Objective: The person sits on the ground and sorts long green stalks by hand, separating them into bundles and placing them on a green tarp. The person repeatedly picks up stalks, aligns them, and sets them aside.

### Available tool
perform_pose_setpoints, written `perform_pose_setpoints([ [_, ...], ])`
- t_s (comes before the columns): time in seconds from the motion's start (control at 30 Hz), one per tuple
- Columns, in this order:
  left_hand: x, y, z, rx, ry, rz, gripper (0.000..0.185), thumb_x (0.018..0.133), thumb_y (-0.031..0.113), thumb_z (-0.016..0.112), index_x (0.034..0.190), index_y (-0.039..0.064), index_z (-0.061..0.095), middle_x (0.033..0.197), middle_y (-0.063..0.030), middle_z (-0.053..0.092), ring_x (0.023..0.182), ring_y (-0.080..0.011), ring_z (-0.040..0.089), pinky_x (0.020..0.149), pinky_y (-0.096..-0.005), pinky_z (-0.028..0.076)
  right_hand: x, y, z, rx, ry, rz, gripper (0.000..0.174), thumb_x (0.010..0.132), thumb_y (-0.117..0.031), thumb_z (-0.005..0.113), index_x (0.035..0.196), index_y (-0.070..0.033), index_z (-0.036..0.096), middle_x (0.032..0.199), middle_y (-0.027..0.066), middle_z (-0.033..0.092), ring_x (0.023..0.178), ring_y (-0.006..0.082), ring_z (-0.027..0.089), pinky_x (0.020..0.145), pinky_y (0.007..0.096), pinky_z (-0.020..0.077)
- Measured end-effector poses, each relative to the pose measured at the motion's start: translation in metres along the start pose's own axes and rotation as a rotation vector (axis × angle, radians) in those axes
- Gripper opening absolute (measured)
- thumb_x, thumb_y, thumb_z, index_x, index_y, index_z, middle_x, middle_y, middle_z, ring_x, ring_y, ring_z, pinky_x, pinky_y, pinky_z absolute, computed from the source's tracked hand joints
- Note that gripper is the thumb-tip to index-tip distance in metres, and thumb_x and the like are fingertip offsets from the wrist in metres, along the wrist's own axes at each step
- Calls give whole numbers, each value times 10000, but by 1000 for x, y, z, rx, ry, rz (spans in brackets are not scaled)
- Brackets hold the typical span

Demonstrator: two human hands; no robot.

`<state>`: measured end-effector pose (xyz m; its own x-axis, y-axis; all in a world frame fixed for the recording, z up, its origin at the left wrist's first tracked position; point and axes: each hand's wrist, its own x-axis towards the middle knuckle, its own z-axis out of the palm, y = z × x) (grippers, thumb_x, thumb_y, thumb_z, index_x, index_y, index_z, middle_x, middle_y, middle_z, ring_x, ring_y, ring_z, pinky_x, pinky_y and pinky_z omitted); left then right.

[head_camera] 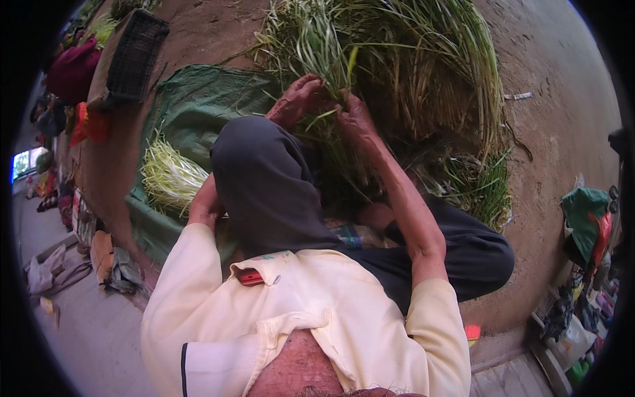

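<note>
Just beyond my raised knee, my left hand [300,99] and my right hand [354,116] are close together at the lower end of a bunch of long green leafy stalks [317,44]. My right hand pinches the stalks between thumb and fingers; my left hand's fingers are curled beside them, their exact grip partly hidden. Under and behind my hands spreads a large heap of green stalks [446,64], brown at the ends. A bundle of pale yellow-green stalks [171,173] lies on a green woven sheet [198,99] to the left.
A dark plastic crate [136,57] stands on the dirt ground at the upper left. Shorter green plants [488,188] lie by my folded leg. Several bags and cloths line the far left edge, and a green bag [585,223] sits at the right.
</note>
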<state>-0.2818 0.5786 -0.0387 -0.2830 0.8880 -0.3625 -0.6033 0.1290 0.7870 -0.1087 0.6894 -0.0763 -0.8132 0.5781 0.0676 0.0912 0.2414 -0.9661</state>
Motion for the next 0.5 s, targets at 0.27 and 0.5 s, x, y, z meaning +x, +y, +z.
perform_pose_setpoints([
  [0.27, 17, 8, -5, -5, 76, 75, 310, 1076, 293, 598, 1344, 135, 593, 1221, -51, 713, 1105, -186, 686, 954, -369, 551, 12, 36, 18, -205, -120, 97, 334, 1000, -329, 664, 1162, -42, 717, 936, 245, 735, 890, 384, 752, 789, 483, 565],
  [0.5, 44, 43, -9, -185, -3, 209, 253, 1068, 218, 598, 1303, 125, 579, 1233, -106, 711, 1139, -272, 696, 972, -513, 581, 3, 93, 34, -266, 23, 351, 487, 1007, -426, 654, 883, 41, 715, 700, 251, 661, 687, 424, 710, 598, 517, 486],
])
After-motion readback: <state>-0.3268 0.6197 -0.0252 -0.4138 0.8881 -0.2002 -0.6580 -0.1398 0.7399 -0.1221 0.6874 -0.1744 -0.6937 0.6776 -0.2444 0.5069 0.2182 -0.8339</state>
